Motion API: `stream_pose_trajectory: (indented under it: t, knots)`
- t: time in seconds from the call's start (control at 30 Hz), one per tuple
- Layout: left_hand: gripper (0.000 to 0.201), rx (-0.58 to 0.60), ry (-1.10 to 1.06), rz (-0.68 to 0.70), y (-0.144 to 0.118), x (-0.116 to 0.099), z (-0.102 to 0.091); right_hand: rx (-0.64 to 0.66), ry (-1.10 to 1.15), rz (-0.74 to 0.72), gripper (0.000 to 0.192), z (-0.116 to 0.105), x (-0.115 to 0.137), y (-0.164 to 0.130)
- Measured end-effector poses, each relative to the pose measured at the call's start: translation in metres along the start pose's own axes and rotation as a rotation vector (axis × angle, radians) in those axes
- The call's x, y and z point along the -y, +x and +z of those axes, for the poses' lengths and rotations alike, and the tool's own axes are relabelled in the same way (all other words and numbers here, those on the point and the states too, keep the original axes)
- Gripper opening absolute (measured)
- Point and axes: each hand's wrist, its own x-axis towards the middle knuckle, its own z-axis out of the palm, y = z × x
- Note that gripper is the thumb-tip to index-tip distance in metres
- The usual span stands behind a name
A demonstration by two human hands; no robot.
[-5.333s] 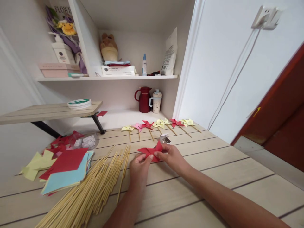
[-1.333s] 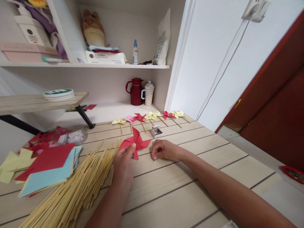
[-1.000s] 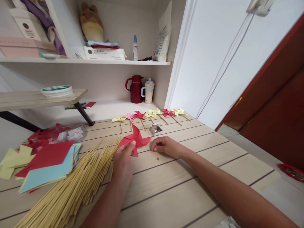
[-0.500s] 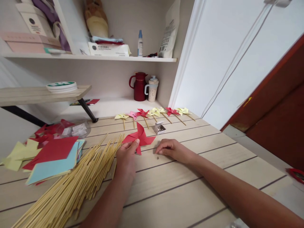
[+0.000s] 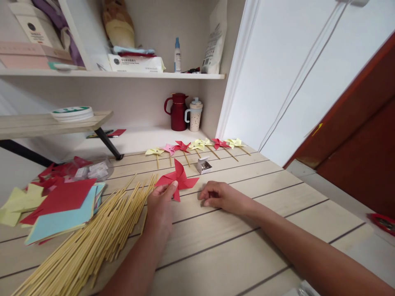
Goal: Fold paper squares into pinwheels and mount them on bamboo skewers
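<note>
My left hand [image 5: 161, 203] pinches a red paper pinwheel [image 5: 178, 179] between thumb and fingers at its lower left blade, holding it just over the table. To its right, my right hand [image 5: 217, 196] rests low on the tabletop with the fingers curled and the tips together. Whatever is between those fingertips is hidden. Behind the hands stands a small open box [image 5: 204, 165] with shiny little metal pieces inside. Beside my left hand lies a heap of thin wooden sticks [image 5: 101, 230].
Several finished pinwheels on sticks [image 5: 220, 143] line the table's back edge. Paper sheets [image 5: 66, 201] and a clear container [image 5: 98, 169] lie at left, near a low wooden stand [image 5: 92, 123]. A red jug [image 5: 179, 113] and a cup [image 5: 195, 116] stand behind.
The small metal piece lying by my right fingertips is no longer visible; those fingers have come down over its spot. My left hand still holds the red pinwheel. The view has shifted slightly.
</note>
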Motion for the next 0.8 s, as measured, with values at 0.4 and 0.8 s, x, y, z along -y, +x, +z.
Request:
stream_pose_trajectory:
  t: [0.4, 0.8]
  knots:
    - [0.029, 0.029, 0.012, 0.027, 0.001, 0.005, -0.003, -0.082, -0.058, 0.089, 0.021, 0.004, 0.007, -0.002]
    - [0.030, 0.044, 0.014, 0.036, 0.003, 0.007, -0.005, 0.012, -0.107, -0.020, 0.022, 0.003, 0.008, -0.003]
